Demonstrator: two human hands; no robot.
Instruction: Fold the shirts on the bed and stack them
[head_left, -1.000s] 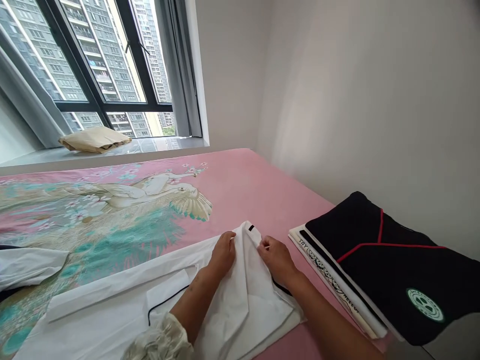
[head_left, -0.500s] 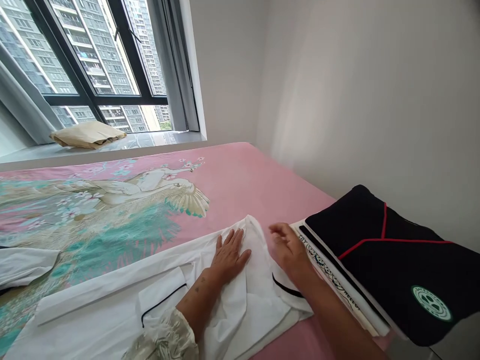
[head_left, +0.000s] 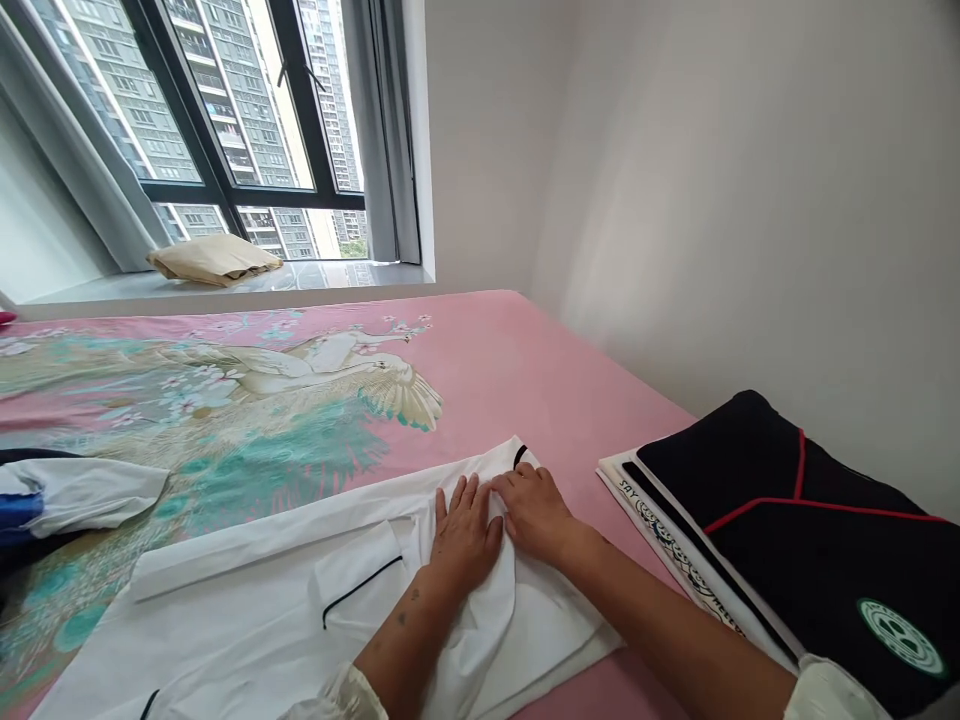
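A white shirt (head_left: 247, 600) with thin black piping lies spread and partly folded over the front of the bed. Flat on the cloth rests my left hand (head_left: 465, 535), its fingers stretched out. My right hand (head_left: 532, 510) is right beside it at the far right end of the shirt, fingers bent and closed on a folded-over part. A short black trim (head_left: 520, 456) shows just past its knuckles. What lies beneath the right palm is hidden.
To the right sits a stack of folded garments, topped by a black one (head_left: 810, 560) with red lines and a round green-white badge. White, blue and black clothing (head_left: 97, 495) lies at left on the pink patterned bedsheet (head_left: 510, 370). A beige bundle (head_left: 217, 260) rests on the windowsill.
My right hand has moved left and away from me, next to my left hand, bringing the black-trimmed part of the shirt over. My left hand stays on the cloth. The view has shifted left.
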